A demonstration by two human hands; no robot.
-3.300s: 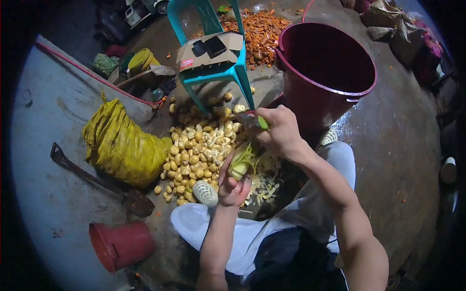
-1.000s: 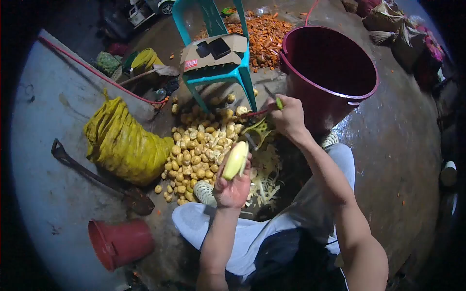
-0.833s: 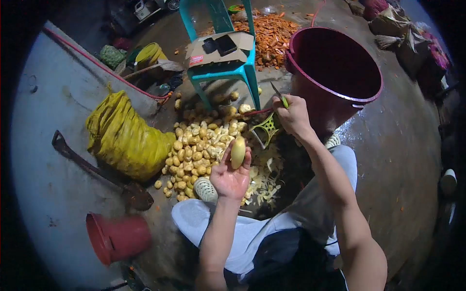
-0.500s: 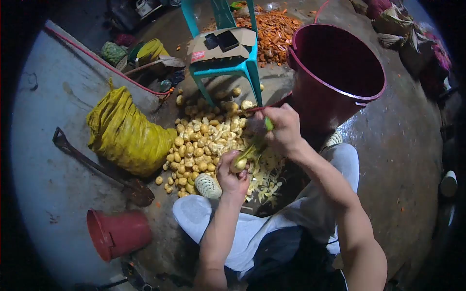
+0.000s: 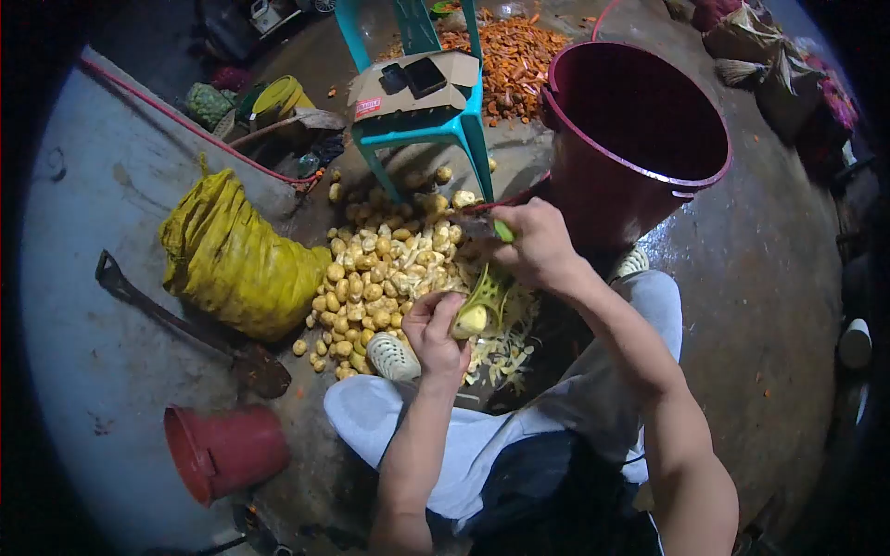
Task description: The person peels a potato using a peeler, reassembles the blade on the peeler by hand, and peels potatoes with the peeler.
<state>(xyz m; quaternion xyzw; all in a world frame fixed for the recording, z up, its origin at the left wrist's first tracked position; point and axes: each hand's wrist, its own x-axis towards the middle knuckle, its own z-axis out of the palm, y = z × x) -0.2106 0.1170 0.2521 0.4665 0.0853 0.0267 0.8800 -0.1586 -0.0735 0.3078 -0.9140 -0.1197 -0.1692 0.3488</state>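
Note:
My left hand (image 5: pixel 436 335) is closed around a potato (image 5: pixel 470 322) whose pale flesh shows on the side facing me. In my right hand (image 5: pixel 538 245) is a green peeler (image 5: pixel 487 293); its head lies against or just above the potato, exact contact being unclear. Below the hands, thin pale peelings (image 5: pixel 501 357) cover the floor between my feet. A heap of potatoes (image 5: pixel 371 287), some peeled and some with skin, spreads out to the left and beyond my left hand.
A tall maroon bin (image 5: pixel 603 185) stands right of the heap. Behind it are a teal chair (image 5: pixel 417 134) with cardboard on the seat and an orange pile of peelings (image 5: pixel 519 56). To the left are a yellow sack (image 5: pixel 236 255), a shovel (image 5: pixel 185 324) and a red bucket (image 5: pixel 250 445).
The peeler has come down along the potato, and more pale flesh now faces me. My left hand has shifted slightly. The whole view has moved a little.

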